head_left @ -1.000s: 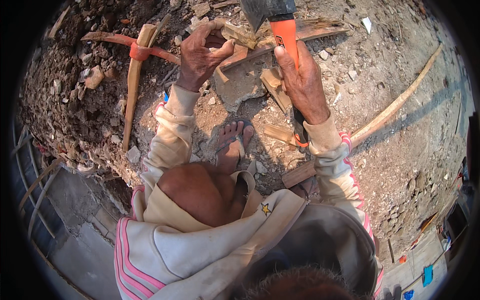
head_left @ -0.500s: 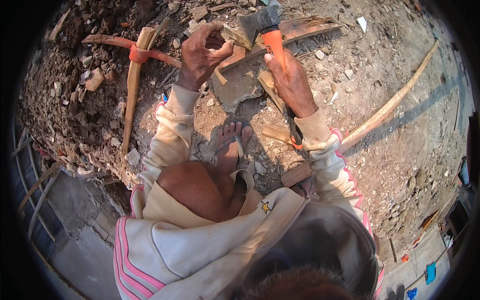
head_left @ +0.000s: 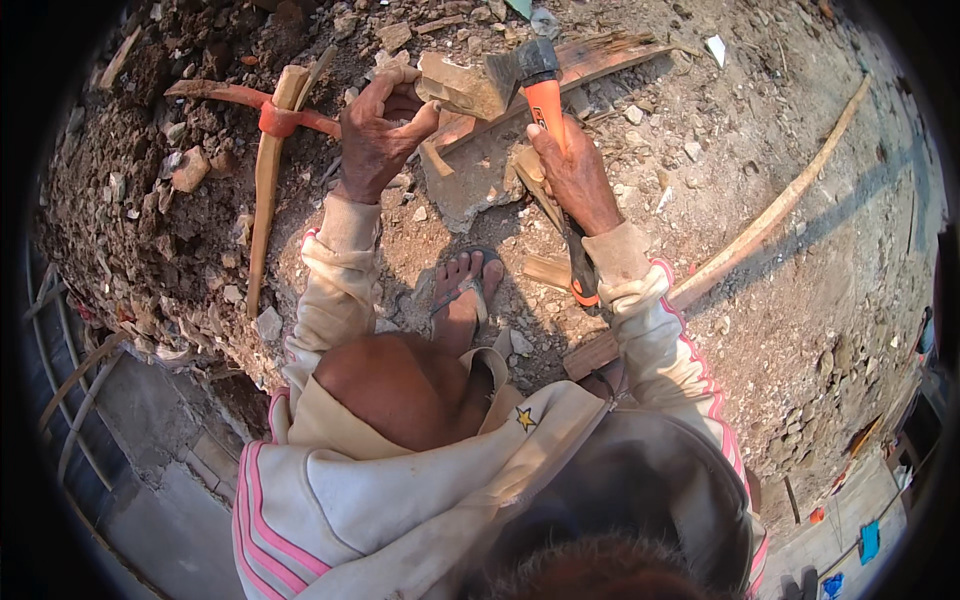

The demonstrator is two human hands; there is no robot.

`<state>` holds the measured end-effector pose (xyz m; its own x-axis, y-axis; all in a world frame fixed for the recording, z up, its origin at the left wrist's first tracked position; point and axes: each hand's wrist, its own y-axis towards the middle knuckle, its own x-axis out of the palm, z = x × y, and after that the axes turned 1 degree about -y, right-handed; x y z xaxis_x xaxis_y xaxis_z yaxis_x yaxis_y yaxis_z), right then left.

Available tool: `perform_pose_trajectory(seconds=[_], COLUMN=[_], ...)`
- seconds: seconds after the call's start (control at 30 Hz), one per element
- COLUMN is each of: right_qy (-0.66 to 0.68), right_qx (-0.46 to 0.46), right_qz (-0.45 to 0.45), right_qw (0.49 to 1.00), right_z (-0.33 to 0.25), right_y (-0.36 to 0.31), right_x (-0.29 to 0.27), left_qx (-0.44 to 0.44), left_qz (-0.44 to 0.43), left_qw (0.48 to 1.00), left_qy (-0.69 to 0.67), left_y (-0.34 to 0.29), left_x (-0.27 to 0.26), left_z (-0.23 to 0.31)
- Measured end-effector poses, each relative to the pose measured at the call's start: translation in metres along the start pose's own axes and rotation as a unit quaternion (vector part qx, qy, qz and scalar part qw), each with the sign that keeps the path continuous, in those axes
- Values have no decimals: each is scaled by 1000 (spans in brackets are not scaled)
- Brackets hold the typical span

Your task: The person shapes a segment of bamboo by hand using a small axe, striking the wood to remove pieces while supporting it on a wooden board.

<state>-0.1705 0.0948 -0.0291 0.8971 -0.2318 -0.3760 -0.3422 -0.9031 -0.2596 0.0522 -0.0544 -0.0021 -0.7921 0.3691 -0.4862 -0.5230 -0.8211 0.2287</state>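
Head view, looking down at rough, stony ground, with 2 bare hands in pale sleeves reaching up from below. The left hand (head_left: 380,130), left of centre near the top, has its fingers curled and its thumb stretched toward them; the fingertips and thumb hold the left end of a short, split wooden block (head_left: 455,85). The block is at top centre, just above a flat, broken slab (head_left: 465,190). The right hand (head_left: 580,180) is wrapped closed around the orange and black handle of a hatchet (head_left: 538,65). The hatchet's dark blade points left and meets the block's right end (how deep the edge sits, I cannot tell).

Behind these, a long reddish plank (head_left: 605,62) slants up to the right. A split stick (head_left: 535,180) lies beside the hatchet handle, and a smaller wood piece (head_left: 547,270) lies nearer the person. Below the slab is 1 sandalled foot (head_left: 465,285). To the left, a pickaxe (head_left: 266,190) with a red head and wooden shaft lies beside dark rubble. On the right, a long, curved pole (head_left: 780,215) runs diagonally from near the right sleeve toward the upper right.
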Motion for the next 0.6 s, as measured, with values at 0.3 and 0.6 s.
perform_pose_trajectory(seconds=[0.3, 0.6], right_qy=[14, 54], right_qx=[-118, -122], right_qz=[-2, 49], right_qw=[993, 990], right_z=[-42, -30], right_y=[-20, -32], right_x=[17, 46], left_qx=[-13, -112], left_qz=[7, 105], left_qw=[1000, 971], left_qy=[5, -181], left_y=[2, -14], left_x=[10, 28], left_z=[12, 13])
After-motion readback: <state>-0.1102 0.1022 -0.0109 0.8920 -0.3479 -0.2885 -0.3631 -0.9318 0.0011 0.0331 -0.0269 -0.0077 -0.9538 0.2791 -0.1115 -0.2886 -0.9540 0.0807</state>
